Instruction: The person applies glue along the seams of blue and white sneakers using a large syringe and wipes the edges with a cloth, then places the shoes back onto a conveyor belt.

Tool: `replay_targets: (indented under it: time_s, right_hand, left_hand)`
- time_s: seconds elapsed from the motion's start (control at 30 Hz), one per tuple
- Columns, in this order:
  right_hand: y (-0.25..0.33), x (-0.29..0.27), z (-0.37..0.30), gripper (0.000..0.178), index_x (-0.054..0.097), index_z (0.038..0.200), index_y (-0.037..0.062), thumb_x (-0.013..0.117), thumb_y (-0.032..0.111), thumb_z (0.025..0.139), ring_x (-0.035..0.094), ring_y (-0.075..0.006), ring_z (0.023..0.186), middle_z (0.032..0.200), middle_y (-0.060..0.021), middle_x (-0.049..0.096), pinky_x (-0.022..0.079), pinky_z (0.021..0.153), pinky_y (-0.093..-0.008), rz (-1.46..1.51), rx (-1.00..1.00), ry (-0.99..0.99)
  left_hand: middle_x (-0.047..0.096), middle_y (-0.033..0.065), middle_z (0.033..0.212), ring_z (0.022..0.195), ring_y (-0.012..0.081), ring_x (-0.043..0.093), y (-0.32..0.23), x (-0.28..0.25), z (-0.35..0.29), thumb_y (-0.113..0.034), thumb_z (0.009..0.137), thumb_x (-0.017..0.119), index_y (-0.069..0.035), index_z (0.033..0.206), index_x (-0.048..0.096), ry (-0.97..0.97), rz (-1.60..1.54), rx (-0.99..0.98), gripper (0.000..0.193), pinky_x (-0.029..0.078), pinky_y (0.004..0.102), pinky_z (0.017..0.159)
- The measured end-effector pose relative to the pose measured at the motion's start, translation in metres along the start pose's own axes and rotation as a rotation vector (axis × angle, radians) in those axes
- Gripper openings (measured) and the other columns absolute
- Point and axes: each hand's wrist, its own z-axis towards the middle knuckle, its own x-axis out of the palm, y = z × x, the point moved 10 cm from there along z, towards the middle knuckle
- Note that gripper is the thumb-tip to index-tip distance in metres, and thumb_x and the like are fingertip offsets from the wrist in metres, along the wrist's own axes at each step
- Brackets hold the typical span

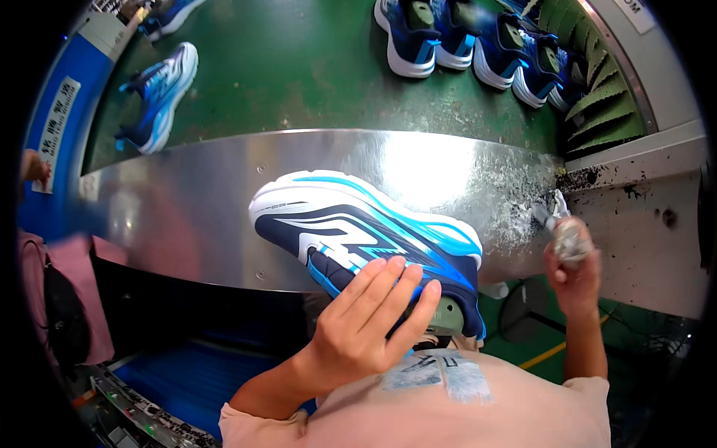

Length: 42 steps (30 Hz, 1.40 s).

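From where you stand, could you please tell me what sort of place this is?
It looks like a shoe factory: sneakers stand in a row on a green surface, some with green forms inside, and another shoe is under the left hand.

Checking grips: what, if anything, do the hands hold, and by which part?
Left hand: nearest shoe, by its upper beside the opening. Right hand: blurred brush-like tool, by its thick end.

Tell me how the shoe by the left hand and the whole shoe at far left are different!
The near shoe looks bigger than the far shoe. The near shoe's toe points left; the far shoe's points away. The left hand touches the near shoe; no hand touches the far shoe. Both are blue and white.
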Motion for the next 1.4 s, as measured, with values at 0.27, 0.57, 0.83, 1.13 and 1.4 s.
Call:
replay_targets:
  time_s: [0.27, 0.57, 0.83, 1.13, 1.4]
  right_hand:
    - [0.054, 0.223, 0.048, 0.076, 0.029, 0.116, 0.0049, 0.025, 0.069, 0.076, 0.035, -0.0083, 0.04, 0.058, -0.007, 0.044, 0.03, 0.035, -0.0188, 0.364, 0.286, 0.879]
    - [0.029, 0.246, 0.054, 0.081, 0.03, 0.116, 0.0023, 0.019, 0.071, 0.075, 0.032, -0.0092, 0.041, 0.057, -0.0074, 0.04, 0.029, 0.035, -0.0187, 0.169, 0.526, 0.95]
    - [0.034, 0.242, 0.069, 0.085, 0.03, 0.112, -0.0005, 0.025, 0.074, 0.072, 0.035, -0.0078, 0.041, 0.055, -0.006, 0.041, 0.03, 0.035, -0.0179, -0.171, 0.501, 0.749]
    - [0.056, 0.23, 0.049, 0.085, 0.032, 0.103, 0.0005, 0.037, 0.077, 0.066, 0.035, -0.0058, 0.036, 0.05, -0.002, 0.042, 0.028, 0.032, -0.0157, -0.062, 0.203, 0.797]
    - [0.042, 0.18, 0.029, 0.098, 0.033, 0.108, -0.0073, 0.036, 0.079, 0.062, 0.037, -0.0044, 0.051, 0.061, 0.0, 0.044, 0.026, 0.044, -0.0162, 0.14, 0.189, 0.713]
  left_hand:
    - [0.06, 0.0107, 0.092, 0.088, 0.0245, 0.058, -0.021, 0.008, -0.005, -0.006, 0.074, 0.053, -0.003, 0.088, 0.06, -0.096, -0.04, 0.019, 0.016, 0.047, 0.0345, 0.08]
    - [0.06, 0.0107, 0.09, 0.087, 0.0224, 0.058, -0.048, 0.006, 0.009, -0.01, 0.076, 0.048, 0.0, 0.085, 0.059, -0.208, -0.042, 0.016, 0.017, 0.045, 0.0331, 0.084]
    - [0.06, 0.0095, 0.087, 0.085, 0.0207, 0.059, -0.048, 0.004, 0.014, -0.01, 0.075, 0.049, 0.0, 0.083, 0.059, -0.224, -0.018, 0.005, 0.016, 0.045, 0.0316, 0.083]
    - [0.059, 0.0094, 0.091, 0.087, 0.0212, 0.058, -0.047, 0.0, 0.012, -0.009, 0.076, 0.048, 0.0, 0.085, 0.059, -0.224, -0.063, -0.007, 0.016, 0.045, 0.0323, 0.083]
    - [0.059, 0.0086, 0.096, 0.091, 0.0232, 0.057, -0.027, -0.005, -0.005, -0.01, 0.076, 0.05, -0.005, 0.088, 0.06, -0.125, -0.068, -0.024, 0.017, 0.044, 0.0341, 0.083]
